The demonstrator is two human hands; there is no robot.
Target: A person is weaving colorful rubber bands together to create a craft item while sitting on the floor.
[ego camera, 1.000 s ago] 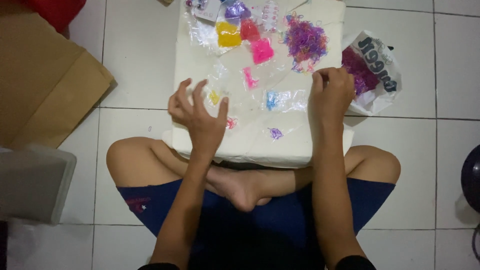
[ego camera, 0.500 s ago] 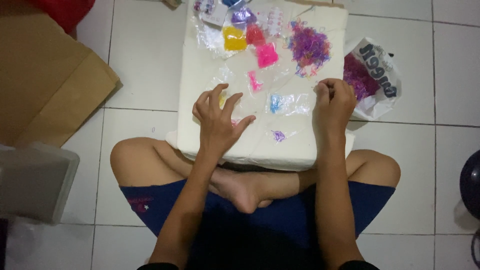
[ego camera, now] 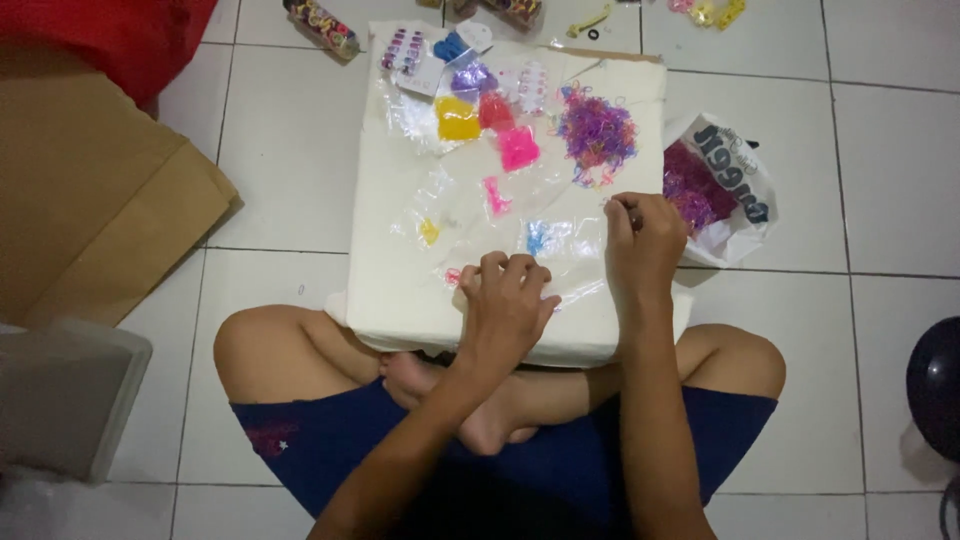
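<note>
Person: sits cross-legged on a white tiled floor (ego camera: 290,170), in dark blue shorts, with a white rectangular foam board (ego camera: 400,290) lying across the knees.
Left hand (ego camera: 505,310): palm down at about 6 o'clock on the board, fingers curled and bunched, fingertips pressing on a clear plastic sheet (ego camera: 575,275); whether anything is pinched beneath them cannot be told.
Right hand (ego camera: 643,240): at about 4 o'clock on the board, near its right edge, closed in a loose fist; a small dark thing shows at the thumb and forefinger, too small to identify.
Clear plastic sheet: spread over the middle of the board, crinkled, touching the left hand's fingertips.
Small bits on the sheet: a blue cluster (ego camera: 537,238) just at 12 o'clock from the left hand, a pink piece (ego camera: 494,195) beyond it, a yellow piece (ego camera: 429,232) at 10 o'clock.
Loose purple and pink small elastic bands (ego camera: 597,133): heaped at 1 o'clock on the board, at 12 o'clock from the right hand.
Small packets: yellow (ego camera: 458,119), red (ego camera: 495,110) and bright pink (ego camera: 518,148) ones side by side toward 12 o'clock.
White plastic bag of purple bands (ego camera: 715,190): on the floor at 3 o'clock, just beside the board and near the right hand.
Brown cardboard (ego camera: 90,210): on the floor at 9 o'clock, well apart.
</note>
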